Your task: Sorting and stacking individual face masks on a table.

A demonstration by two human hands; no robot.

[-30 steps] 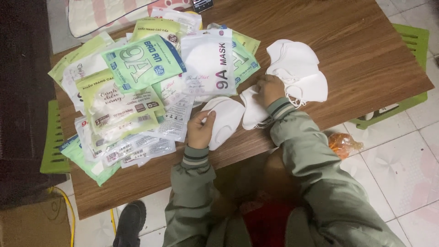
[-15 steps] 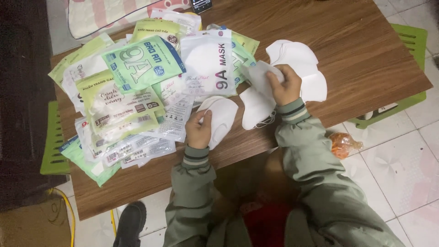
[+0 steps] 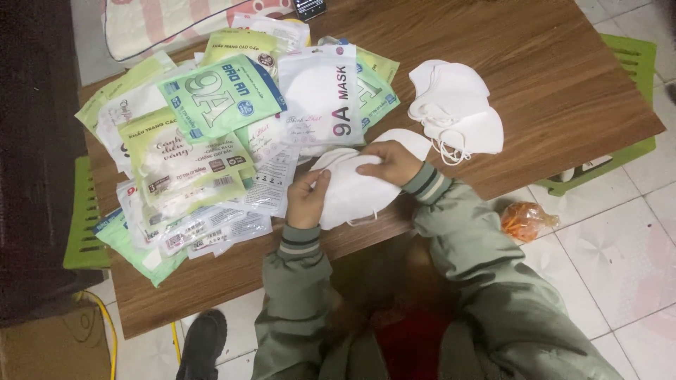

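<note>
My left hand (image 3: pixel 307 199) and my right hand (image 3: pixel 391 162) both grip a small stack of white face masks (image 3: pixel 352 191) at the near edge of the wooden table (image 3: pixel 535 63). The left hand holds the stack's left edge, the right hand lies over its top right. Another white mask (image 3: pixel 415 141) peeks out just behind my right hand. A loose pile of white masks (image 3: pixel 458 112) with ear loops lies further right on the table.
A heap of green and white mask packets (image 3: pixel 204 134) covers the table's left half. Green plastic stools stand at the left (image 3: pixel 81 211) and right (image 3: pixel 627 63). An orange bag (image 3: pixel 524 219) lies on the tiled floor. A dark shoe (image 3: pixel 203 341) is below.
My right hand picked a mask from near the right pile and brought it left onto the mask held by my left hand; both hands now hold the masks together.
</note>
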